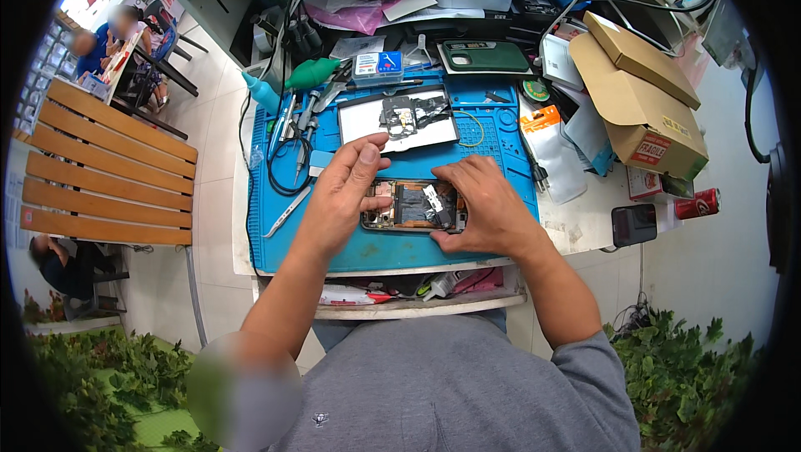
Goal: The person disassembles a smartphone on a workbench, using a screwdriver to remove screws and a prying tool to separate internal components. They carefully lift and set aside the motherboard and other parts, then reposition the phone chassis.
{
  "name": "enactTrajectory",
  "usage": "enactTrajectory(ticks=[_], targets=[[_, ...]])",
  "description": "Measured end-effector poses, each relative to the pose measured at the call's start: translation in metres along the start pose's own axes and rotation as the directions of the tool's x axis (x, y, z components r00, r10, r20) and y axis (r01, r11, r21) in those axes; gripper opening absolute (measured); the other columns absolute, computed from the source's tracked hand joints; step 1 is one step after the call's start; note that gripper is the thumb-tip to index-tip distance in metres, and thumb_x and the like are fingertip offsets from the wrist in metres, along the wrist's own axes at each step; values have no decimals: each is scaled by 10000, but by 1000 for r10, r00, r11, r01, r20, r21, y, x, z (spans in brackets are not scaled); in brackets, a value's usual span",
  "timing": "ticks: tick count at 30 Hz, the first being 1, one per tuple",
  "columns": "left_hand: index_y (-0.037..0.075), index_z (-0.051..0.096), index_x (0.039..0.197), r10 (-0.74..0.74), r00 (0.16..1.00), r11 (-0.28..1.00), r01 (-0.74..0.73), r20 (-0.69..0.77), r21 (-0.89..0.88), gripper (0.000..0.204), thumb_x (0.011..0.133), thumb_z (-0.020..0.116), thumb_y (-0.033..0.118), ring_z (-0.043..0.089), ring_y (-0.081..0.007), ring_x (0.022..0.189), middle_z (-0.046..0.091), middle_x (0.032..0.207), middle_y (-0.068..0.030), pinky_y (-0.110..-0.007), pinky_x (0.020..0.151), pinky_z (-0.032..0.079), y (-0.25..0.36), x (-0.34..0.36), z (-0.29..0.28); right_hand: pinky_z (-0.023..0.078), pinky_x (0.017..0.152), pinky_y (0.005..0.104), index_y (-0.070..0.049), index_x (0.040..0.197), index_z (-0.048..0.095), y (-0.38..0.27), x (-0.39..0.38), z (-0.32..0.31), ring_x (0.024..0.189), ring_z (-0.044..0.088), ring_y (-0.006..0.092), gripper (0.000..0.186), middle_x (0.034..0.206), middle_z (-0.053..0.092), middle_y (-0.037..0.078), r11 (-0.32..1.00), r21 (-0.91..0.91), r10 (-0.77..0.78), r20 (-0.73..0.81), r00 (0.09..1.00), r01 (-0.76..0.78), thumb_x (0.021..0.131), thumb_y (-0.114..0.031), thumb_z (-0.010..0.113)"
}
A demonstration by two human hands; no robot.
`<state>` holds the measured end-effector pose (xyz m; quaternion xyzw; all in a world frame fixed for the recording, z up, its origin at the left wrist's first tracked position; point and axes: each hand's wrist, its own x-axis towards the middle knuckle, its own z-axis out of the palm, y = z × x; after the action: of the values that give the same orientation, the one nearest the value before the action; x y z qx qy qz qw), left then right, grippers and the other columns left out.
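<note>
An opened smartphone (411, 202) lies on the blue work mat (350, 258), its inner parts bare, with a dark battery area and copper-coloured strips. My right hand (488, 206) grips its right end, thumb on the near edge and fingers on the far edge. Over the left end is my left hand (342, 193), thumb and fingers apart; one finger reaches over the phone's inside, and I see nothing held. Just beyond, a white tray (355, 124) bears small dark phone parts (415, 116). Tweezers (288, 213) lie left of my left hand.
Left on the mat are a screwdriver (308, 123), a green air blower (313, 74) and a light-blue bottle (261, 91). Behind stand a small plastic box (377, 67) and a green phone case (486, 57). Cardboard boxes (638, 93) and a red can (697, 203) sit right. An open drawer (492, 299) is below.
</note>
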<state>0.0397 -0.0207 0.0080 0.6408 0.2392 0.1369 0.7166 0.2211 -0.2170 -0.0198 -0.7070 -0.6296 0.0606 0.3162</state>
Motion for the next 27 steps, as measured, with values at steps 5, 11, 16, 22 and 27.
enactTrajectory(ticks=[5, 11, 16, 22, 27], targets=[[10, 537, 1617, 4, 999, 1000, -3, -46, 21, 663, 1222, 471, 538, 559, -294, 1479, 528, 1623, -153, -438, 1002, 663, 3, -4, 6, 497, 1029, 470, 0, 1352, 670, -1, -8, 7, 1117, 669, 353, 830, 1174, 735, 153, 1000, 14, -11, -81, 997, 12, 652, -287, 1011], [26, 487, 1660, -34, 999, 999, 35, -35, 11, 686, 1215, 482, 548, 437, -328, 1597, 476, 1687, -151, -498, 1113, 567, 13, -14, 18, 498, 1004, 468, -3, 1351, 666, -1, -13, 12, 1109, 667, 346, 847, 1168, 731, 150, 999, 51, 8, -125, 992, -1, 637, -282, 1027], [70, 464, 1679, -7, 999, 995, 10, -31, 102, 682, 1209, 486, 564, 351, -325, 1661, 441, 1729, -143, -525, 1230, 446, 16, -24, 36, 494, 1014, 479, 30, 1360, 665, 1, -17, 12, 1142, 656, 369, 864, 1170, 727, 176, 996, 88, 21, -119, 993, -10, 644, -301, 1017], [93, 457, 1678, 115, 993, 978, -109, -26, 177, 674, 1213, 450, 580, 349, -291, 1663, 436, 1737, -119, -536, 1273, 387, -3, -27, 37, 496, 1022, 482, 26, 1373, 663, 3, -19, 16, 1148, 655, 372, 880, 1175, 726, 175, 994, 107, 21, -140, 990, -6, 640, -302, 1024], [87, 478, 1655, 111, 992, 988, -103, -67, 115, 640, 1226, 423, 559, 401, -266, 1614, 451, 1725, -110, -501, 1232, 426, -3, -27, 46, 496, 1031, 485, 24, 1392, 655, 3, -22, 14, 1156, 655, 374, 901, 1183, 726, 175, 994, 110, 27, -144, 989, -12, 646, -313, 1031]])
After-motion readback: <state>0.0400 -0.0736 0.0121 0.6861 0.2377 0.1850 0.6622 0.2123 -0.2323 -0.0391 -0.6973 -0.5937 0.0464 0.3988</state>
